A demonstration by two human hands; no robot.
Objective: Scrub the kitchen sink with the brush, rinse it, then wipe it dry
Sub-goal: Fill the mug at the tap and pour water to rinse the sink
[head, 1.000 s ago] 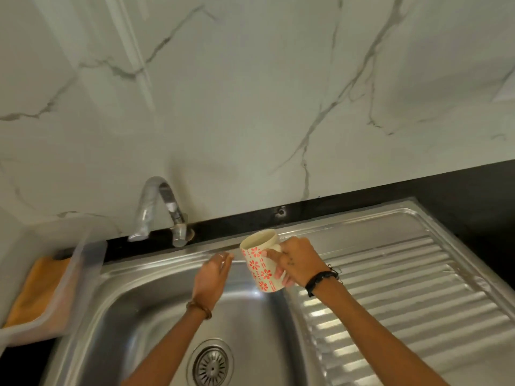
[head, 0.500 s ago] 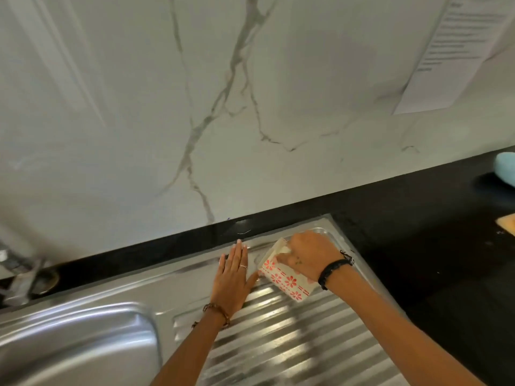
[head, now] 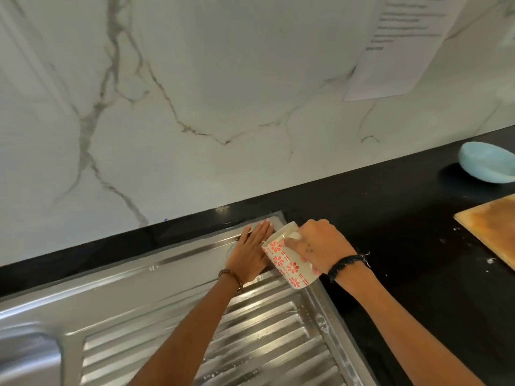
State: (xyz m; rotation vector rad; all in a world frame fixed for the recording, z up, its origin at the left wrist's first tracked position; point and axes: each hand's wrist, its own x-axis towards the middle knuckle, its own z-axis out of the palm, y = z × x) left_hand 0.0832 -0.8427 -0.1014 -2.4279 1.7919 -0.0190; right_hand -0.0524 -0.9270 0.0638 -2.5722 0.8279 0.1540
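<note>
I am in the rinse step: my right hand (head: 320, 246) grips the tilted flowered mug (head: 289, 260) just beside my flat, open left hand (head: 249, 253) on the draining board (head: 264, 330), so next I should pour slowly toward the basin

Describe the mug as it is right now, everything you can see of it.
The mug is cream, seemingly ceramic, with red-orange flower prints and dashes in vertical bands. It is tilted, mouth toward the far corner of the steel draining board, over the board's right edge beside the black counter. The right hand grips it from above, fingers across the rim; the left hand lies flat just beside it. Contents and handle are hidden.
</note>
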